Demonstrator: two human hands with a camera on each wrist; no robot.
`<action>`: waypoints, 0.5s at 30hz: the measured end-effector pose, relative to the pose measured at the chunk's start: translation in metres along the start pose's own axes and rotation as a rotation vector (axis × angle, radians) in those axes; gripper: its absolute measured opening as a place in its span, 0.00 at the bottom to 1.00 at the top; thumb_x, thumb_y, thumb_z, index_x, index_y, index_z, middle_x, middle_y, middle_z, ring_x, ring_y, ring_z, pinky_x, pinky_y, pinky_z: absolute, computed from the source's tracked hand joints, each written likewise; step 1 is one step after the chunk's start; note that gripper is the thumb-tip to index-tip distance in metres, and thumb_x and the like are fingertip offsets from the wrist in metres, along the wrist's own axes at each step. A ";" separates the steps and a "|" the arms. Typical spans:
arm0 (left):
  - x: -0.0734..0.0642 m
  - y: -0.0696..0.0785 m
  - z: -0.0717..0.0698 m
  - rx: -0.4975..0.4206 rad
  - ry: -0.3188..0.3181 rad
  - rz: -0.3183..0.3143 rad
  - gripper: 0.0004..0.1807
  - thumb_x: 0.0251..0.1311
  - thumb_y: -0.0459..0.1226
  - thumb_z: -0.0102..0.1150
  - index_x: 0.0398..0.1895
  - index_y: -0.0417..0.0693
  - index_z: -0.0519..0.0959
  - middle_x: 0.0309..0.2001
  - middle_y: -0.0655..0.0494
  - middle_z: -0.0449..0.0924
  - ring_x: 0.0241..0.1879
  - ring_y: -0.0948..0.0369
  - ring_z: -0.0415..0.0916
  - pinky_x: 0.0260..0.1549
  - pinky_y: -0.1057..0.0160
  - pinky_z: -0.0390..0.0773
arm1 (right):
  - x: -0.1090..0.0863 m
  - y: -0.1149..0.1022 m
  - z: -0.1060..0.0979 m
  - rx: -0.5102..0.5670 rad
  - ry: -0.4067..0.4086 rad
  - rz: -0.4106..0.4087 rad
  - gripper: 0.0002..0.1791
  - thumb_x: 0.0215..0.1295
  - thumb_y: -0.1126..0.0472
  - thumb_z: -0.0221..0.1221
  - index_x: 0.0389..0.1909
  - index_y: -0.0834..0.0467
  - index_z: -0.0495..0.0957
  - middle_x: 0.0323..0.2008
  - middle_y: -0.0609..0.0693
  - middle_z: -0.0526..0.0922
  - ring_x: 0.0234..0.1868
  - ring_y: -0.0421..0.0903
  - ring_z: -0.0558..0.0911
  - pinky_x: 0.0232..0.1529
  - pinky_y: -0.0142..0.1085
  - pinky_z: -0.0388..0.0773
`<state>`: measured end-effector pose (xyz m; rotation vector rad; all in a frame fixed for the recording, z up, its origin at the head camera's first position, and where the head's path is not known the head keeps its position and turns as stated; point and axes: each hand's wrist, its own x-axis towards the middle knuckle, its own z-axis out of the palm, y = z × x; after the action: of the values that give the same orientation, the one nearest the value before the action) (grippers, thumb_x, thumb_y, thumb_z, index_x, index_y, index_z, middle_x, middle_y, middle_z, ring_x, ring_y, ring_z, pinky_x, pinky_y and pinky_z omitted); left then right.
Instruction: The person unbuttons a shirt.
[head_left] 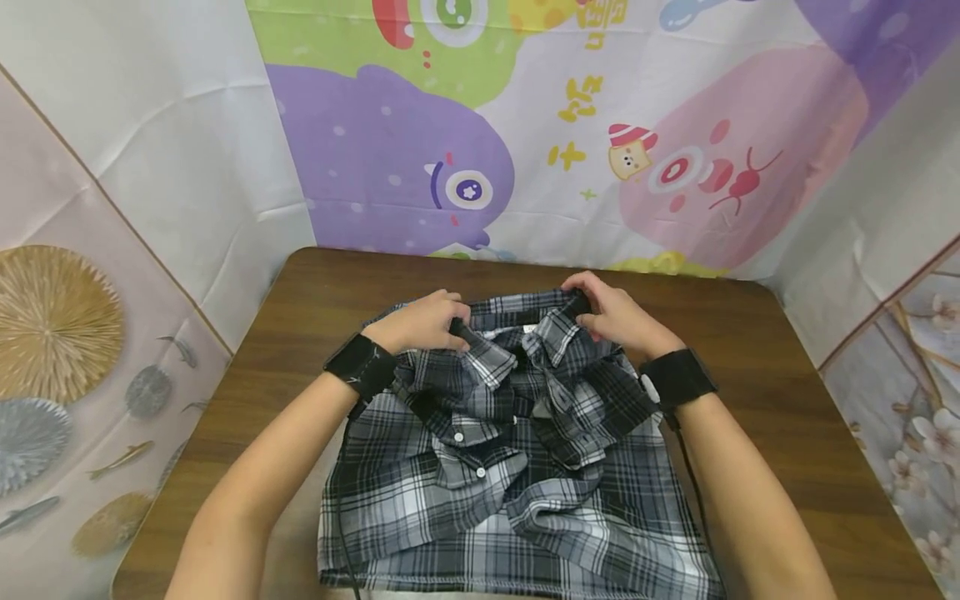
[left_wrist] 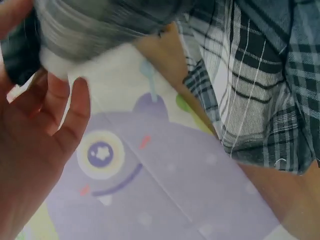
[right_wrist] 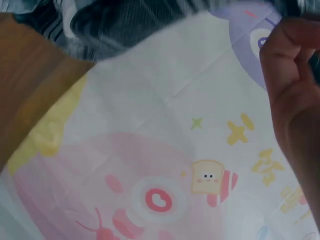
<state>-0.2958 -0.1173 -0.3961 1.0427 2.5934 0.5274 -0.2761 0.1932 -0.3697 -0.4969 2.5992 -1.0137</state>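
A grey, black and white plaid button-up shirt [head_left: 420, 517] lies bunched on the brown table, its lower hem toward the person. My left hand [head_left: 429, 322] pinches one side of the shirt's collar [head_left: 489, 358] between thumb and fingers. On the other side, my right hand [head_left: 618, 317] grips the fabric by the opposite collar point [head_left: 557, 335]. Between the hands the neck opening gapes, and two white buttons [head_left: 481, 472] show lower on the front. Close up in the left wrist view, fingers [left_wrist: 80, 107] hold a blurred fold; plaid cloth [left_wrist: 250, 90] hangs beyond.
The brown wooden table [head_left: 757, 400] extends to both sides of the shirt. A cartoon-printed cloth [head_left: 405, 158] hangs behind its back edge, with patterned side cloths [head_left: 150, 150] at left and right. Black straps [head_left: 362, 365] with cables sit on both wrists.
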 end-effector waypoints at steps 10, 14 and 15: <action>0.009 -0.012 -0.035 -0.377 0.194 -0.023 0.14 0.64 0.30 0.51 0.49 0.46 0.60 0.24 0.46 0.70 0.19 0.55 0.78 0.28 0.61 0.78 | 0.019 -0.002 0.004 0.052 0.376 0.162 0.06 0.65 0.64 0.54 0.36 0.65 0.72 0.25 0.51 0.69 0.19 0.44 0.79 0.28 0.33 0.76; 0.020 -0.012 -0.044 -0.466 0.277 -0.100 0.27 0.64 0.29 0.50 0.64 0.48 0.54 0.38 0.42 0.70 0.27 0.51 0.82 0.32 0.61 0.79 | 0.029 0.000 0.005 0.405 0.437 0.175 0.09 0.67 0.65 0.52 0.45 0.64 0.68 0.15 0.44 0.70 0.15 0.38 0.76 0.27 0.33 0.80; 0.023 -0.012 -0.046 -0.453 0.304 -0.126 0.27 0.64 0.29 0.50 0.65 0.46 0.56 0.41 0.42 0.70 0.28 0.52 0.82 0.33 0.61 0.78 | 0.031 0.000 0.005 0.505 0.442 0.172 0.09 0.68 0.66 0.50 0.47 0.63 0.67 0.15 0.43 0.72 0.16 0.37 0.77 0.30 0.36 0.81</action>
<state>-0.3372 -0.1196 -0.3640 0.6852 2.5733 1.2509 -0.3019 0.1769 -0.3785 0.0866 2.5209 -1.8025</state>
